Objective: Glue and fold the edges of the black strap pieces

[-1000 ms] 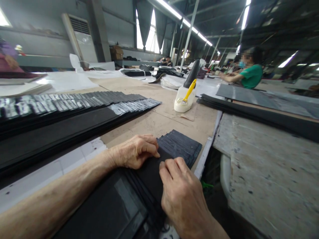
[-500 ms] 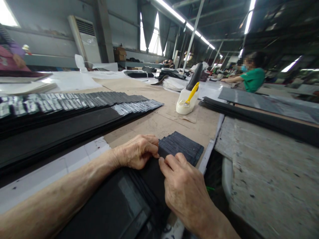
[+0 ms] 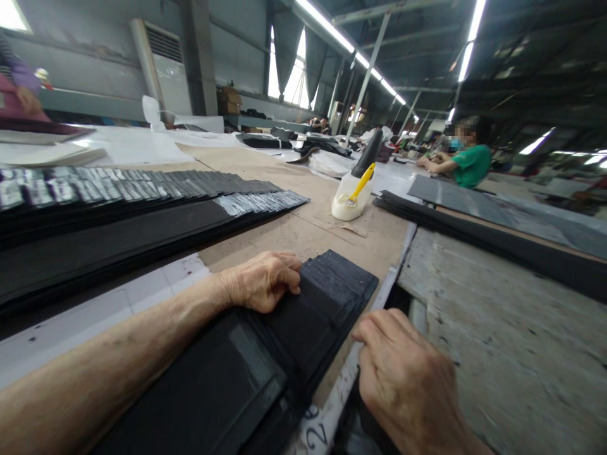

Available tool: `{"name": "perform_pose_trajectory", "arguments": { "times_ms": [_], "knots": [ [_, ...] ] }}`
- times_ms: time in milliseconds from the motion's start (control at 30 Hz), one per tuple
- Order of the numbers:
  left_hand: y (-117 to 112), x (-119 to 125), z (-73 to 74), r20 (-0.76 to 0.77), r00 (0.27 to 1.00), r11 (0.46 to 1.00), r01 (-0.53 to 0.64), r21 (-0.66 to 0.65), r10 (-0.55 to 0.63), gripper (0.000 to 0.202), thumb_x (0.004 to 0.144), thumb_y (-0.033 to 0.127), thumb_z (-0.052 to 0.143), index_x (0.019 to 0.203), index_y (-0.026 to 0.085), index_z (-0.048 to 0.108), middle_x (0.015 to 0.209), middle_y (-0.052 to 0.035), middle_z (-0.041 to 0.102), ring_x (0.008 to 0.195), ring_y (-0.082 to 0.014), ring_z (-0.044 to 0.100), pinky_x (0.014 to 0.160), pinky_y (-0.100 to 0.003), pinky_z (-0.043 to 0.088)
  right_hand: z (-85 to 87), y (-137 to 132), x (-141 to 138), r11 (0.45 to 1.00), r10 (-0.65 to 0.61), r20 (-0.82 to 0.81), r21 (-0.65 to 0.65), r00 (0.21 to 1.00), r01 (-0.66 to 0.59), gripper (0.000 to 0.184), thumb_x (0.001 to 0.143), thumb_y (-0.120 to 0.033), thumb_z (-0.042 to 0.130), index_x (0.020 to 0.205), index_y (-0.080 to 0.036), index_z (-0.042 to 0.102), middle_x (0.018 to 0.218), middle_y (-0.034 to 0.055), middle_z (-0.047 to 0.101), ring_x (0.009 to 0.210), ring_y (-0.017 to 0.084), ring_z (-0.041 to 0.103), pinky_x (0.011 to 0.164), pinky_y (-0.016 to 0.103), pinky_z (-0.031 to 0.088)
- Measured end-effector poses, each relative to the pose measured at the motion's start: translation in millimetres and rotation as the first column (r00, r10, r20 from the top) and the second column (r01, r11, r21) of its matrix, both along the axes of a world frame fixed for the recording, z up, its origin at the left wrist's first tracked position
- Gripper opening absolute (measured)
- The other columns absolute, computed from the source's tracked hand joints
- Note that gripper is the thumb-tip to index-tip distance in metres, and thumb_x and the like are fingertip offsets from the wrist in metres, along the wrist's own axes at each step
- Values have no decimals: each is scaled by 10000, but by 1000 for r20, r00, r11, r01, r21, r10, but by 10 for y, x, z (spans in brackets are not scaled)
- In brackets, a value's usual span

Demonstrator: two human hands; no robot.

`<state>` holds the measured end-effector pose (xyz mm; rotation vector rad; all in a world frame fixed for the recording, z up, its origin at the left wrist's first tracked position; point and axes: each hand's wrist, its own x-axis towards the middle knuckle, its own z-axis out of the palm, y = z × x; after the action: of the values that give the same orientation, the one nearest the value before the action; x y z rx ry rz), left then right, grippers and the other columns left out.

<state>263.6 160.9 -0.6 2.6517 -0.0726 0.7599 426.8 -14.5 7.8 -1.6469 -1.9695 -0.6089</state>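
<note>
A fanned stack of black sheets [image 3: 327,297] lies on the brown table [image 3: 303,234] right in front of me. My left hand [image 3: 263,281] rests on the stack's left edge, fingers curled and pressed against the sheets. My right hand [image 3: 408,385] sits off the stack at its right side, by the table's edge, fingers curled under; what they hold, if anything, is hidden. A larger black sheet [image 3: 208,392] lies under my left forearm.
Long rows of overlapped black strips [image 3: 142,196] run along the left. A white glue pot with a yellow-handled brush [image 3: 351,193] stands further back. A grey board [image 3: 512,335] lies to the right. A person in a green shirt [image 3: 467,161] works at the far right.
My right hand has pulled away from the stack toward the right and nearer to me. The left hand stays on the stack, whose sheets now show more fully.
</note>
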Motion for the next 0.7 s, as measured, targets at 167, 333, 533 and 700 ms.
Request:
{"name": "perform_pose_trajectory", "arguments": {
  "times_ms": [167,333,533,700],
  "knots": [
    [-3,-6,8,-20,1000,1000,-6,4,6,270,571,-12,421,681,117,631,679,-68,570,651,-158,506,596,-259,416,-35,218,-118,992,110,-97,-54,989,-116,279,760,-23,393,855,-149,623,800,45,579,762,170,496,675,286,396],
    [-4,-9,74,-85,996,1000,-10,18,11,265,607,-8,437,702,112,653,684,-69,575,658,-156,510,608,-253,421,-167,324,-281,985,131,-33,-108,991,-134,248,792,-41,386,817,-105,625,765,81,539,757,198,450,672,321,401],
    [-52,-110,411,-265,947,970,-216,-114,180,173,715,60,532,789,128,672,771,-44,625,710,-136,575,666,-223,437,-184,343,-300,992,105,47,-81,993,-101,227,789,-41,399,769,-117,612,734,73,506,719,197,417,630,326,356],
    [-427,-275,448,-350,855,904,-425,-47,383,142,807,233,550,871,181,666,843,-27,631,778,-157,582,711,-251,441,-171,232,-344,996,63,31,-64,998,-61,215,777,-48,400,726,-147,584,708,64,495,701,196,419,616,317,324]
  ]
}}
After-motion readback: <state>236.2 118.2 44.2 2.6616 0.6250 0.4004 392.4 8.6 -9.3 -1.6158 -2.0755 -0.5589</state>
